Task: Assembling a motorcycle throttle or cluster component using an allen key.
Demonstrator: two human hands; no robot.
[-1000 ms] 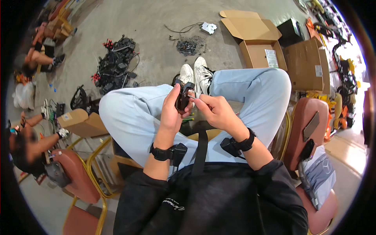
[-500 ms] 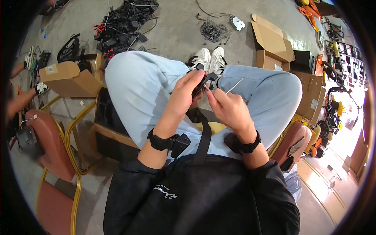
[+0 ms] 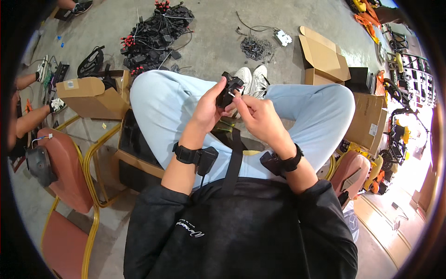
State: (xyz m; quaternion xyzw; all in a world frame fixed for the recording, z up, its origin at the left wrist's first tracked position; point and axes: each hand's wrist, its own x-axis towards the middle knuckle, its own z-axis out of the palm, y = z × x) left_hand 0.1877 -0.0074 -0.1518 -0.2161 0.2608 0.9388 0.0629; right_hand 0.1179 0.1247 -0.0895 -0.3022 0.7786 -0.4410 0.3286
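Note:
My left hand (image 3: 206, 109) is closed around a small black plastic part (image 3: 226, 89), held up above my lap between my knees. Its fingers wrap behind the part and the thumb lies along its side. My right hand (image 3: 260, 114) is closed in a pinch close against the part's right side. At its fingertips shows the short, light end of a thin rod (image 3: 232, 94), pointing at the black part. The rest of the rod is hidden by the hand, so its kind cannot be made out.
On the floor ahead lie a heap of black parts with cables (image 3: 155, 39) and a smaller pile of dark bits (image 3: 257, 48). Open cardboard boxes (image 3: 95, 95) flank my legs, with chairs (image 3: 65, 167) at the left. Another person's legs (image 3: 35, 118) show at far left.
Both hands have shifted slightly left, and the black part is turned more into view. The thin rod that stuck out rightward from my right hand now shows only its end at the fingertips.

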